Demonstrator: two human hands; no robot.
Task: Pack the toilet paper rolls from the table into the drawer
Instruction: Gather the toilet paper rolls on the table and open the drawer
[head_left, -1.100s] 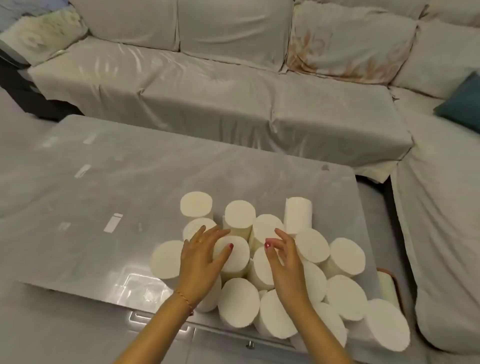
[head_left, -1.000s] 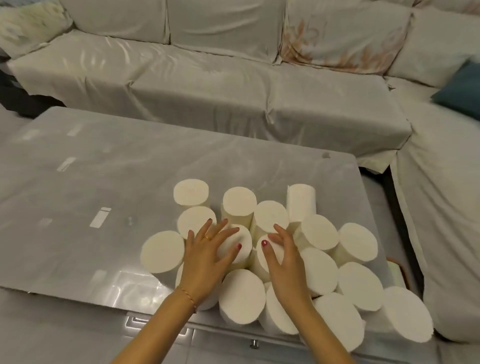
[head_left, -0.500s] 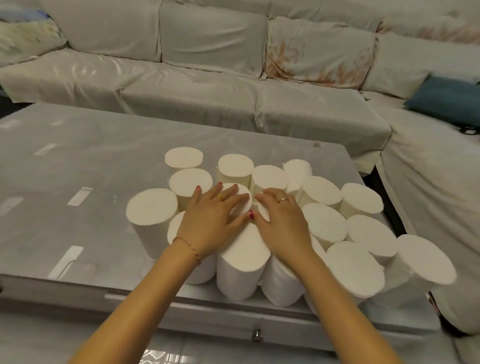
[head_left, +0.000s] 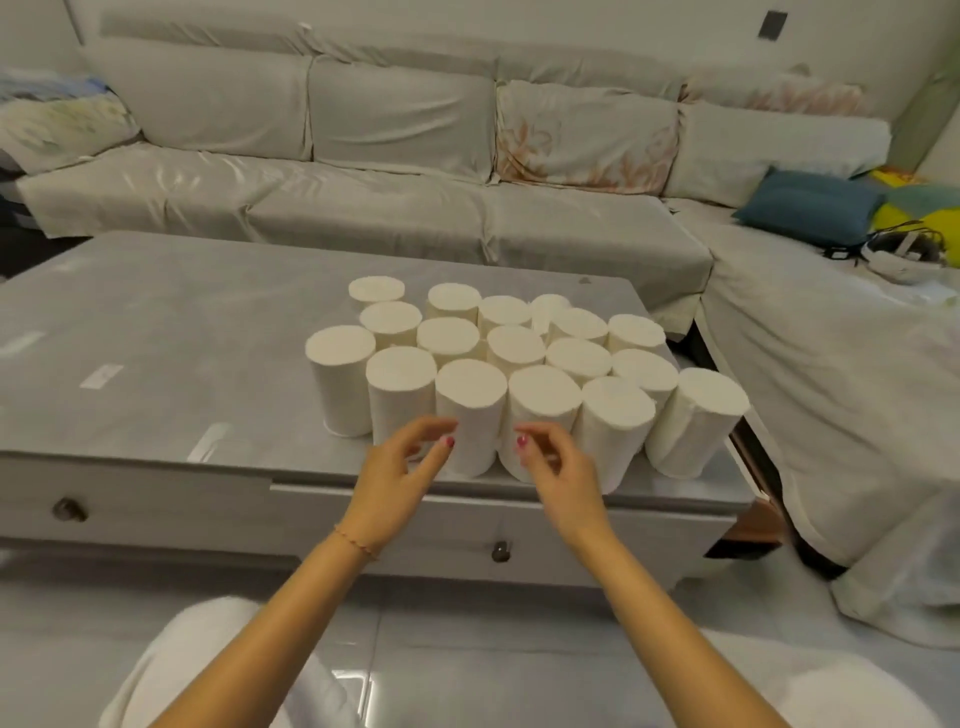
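Eighteen or so toilet paper rolls (head_left: 470, 384) are seen standing upright, clustered on the bench (head_left: 171, 332), none yet packed. Both the left hand (head_left: 402, 467) and right hand (head_left: 558, 470) are held loosely curled and empty just before the front row, while the drawer (head_left: 498, 525) below is shut.

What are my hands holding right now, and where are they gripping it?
Nothing. The left hand and right hand hover loosely curled before the upright white toilet paper rolls, apparently touching none.
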